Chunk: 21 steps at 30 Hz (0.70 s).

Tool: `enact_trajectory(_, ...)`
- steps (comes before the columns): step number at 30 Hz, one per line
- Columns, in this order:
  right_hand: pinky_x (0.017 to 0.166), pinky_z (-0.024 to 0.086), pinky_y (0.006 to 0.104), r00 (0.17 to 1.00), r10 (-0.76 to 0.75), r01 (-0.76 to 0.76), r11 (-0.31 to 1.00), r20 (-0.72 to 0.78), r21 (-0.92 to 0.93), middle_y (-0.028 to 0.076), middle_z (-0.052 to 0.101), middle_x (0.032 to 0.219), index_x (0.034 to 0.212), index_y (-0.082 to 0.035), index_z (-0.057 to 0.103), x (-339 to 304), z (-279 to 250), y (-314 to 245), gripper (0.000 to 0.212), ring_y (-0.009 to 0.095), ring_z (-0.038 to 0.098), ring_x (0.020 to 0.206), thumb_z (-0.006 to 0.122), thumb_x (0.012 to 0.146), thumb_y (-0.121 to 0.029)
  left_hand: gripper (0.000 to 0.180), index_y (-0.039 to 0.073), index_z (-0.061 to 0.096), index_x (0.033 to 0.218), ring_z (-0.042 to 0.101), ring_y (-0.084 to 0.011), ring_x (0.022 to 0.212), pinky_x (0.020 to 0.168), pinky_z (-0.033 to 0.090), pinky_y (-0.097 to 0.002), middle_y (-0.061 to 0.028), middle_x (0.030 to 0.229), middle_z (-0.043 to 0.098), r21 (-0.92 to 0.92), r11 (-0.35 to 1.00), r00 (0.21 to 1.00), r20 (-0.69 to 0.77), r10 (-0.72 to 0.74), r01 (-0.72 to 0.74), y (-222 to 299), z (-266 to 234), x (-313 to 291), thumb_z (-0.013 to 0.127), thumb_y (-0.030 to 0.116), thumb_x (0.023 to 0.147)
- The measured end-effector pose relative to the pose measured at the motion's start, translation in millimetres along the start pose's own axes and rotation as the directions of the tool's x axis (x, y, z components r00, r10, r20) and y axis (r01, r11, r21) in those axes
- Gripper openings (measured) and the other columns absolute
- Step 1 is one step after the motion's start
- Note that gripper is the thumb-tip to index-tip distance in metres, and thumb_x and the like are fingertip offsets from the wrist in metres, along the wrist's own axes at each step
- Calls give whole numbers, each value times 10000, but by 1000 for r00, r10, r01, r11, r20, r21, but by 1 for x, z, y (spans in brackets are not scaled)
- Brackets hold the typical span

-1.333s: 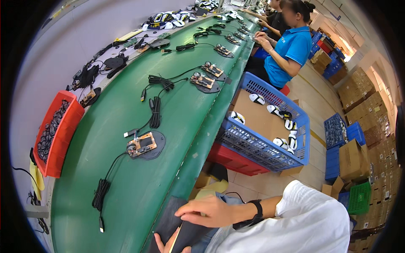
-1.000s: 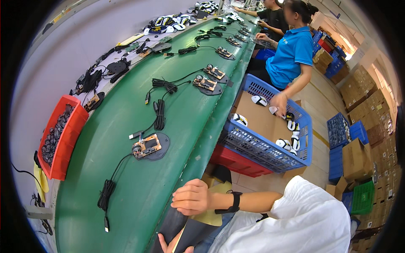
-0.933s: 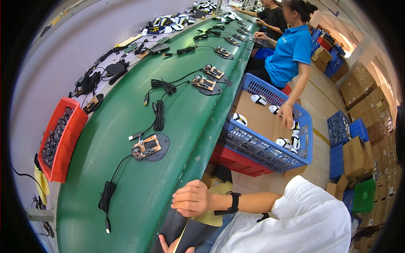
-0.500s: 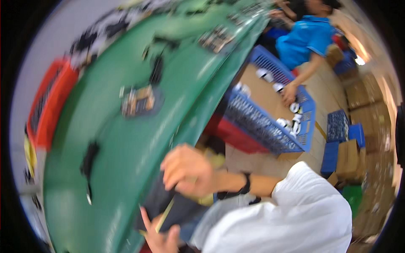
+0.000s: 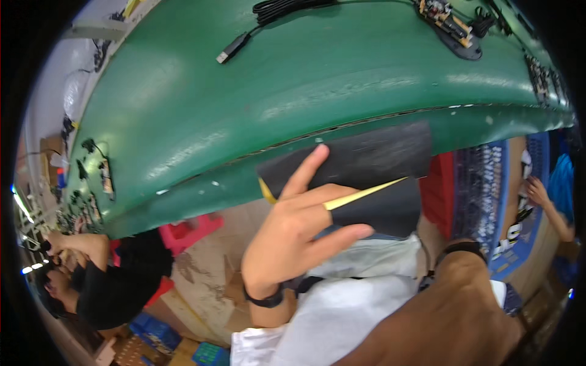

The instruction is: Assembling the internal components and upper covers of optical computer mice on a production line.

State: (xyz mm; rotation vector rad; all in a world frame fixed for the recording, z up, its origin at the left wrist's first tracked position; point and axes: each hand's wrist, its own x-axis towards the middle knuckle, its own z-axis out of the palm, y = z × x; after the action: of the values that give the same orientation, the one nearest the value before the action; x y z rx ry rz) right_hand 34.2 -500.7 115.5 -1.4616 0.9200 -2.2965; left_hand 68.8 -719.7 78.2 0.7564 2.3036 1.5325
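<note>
My left hand (image 5: 293, 229) reaches up from the lower middle, a dark band on its wrist. Its index finger and thumb are stretched apart over a dark grey sheet-like piece (image 5: 378, 149) with yellow edges. That piece lies along the near edge of the green table, and the index fingertip rests on it; what the piece is, I cannot tell. My right hand (image 5: 433, 317) looms large and close at the lower right, also with a dark band at the wrist; its fingers do not show. A black USB cable (image 5: 299, 11) lies at the far side of the table.
The green table (image 5: 183, 122) curves across the view. An opened device with bare circuit parts (image 5: 448, 27) lies at its far right. A blue plastic crate (image 5: 502, 183) and a red bin (image 5: 441, 195) stand at the right, where another person's hand (image 5: 538, 192) reaches in. A second person (image 5: 104, 287) sits at the left.
My view has swung round to the right, so the table now runs across it. My right hand has left the dark piece and come up close; my left hand stays at it.
</note>
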Motion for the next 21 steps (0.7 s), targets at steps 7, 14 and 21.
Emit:
enact_trajectory(7, 741, 628, 463, 986, 146, -135, 982, 86, -131, 177, 691, 999, 935, 27, 720, 73, 8, 23, 635, 332, 705, 948, 433, 1096, -516, 330, -11, 767, 1091, 724, -260, 952, 1244, 279, -558, -128, 1010, 764, -16, 1000, 999, 33, 8, -8, 7, -12, -1, 842, 167, 824)
enact_trajectory(14, 749, 629, 466, 965, 253, -239, 957, 73, -163, 182, 687, 1010, 936, 29, 719, 77, 5, 25, 635, 336, 705, 952, 435, 1095, -516, 366, -4, 773, 1102, 715, -249, 962, 1241, 279, -559, -114, 1022, 761, 19, 1000, 998, 54, -20, 19, 11, -13, 1, 860, 182, 799)
enact_trajectory(21, 757, 629, 468, 948, 313, -292, 926, 56, -240, 187, 683, 1021, 937, 30, 719, 82, 8, 28, 635, 339, 705, 956, 437, 1095, -516, 375, -1, 770, 1118, 717, -255, 978, 1238, 280, -556, -116, 1032, 762, -14, 999, 998, 52, -33, 34, 12, -14, 0, 856, 187, 806)
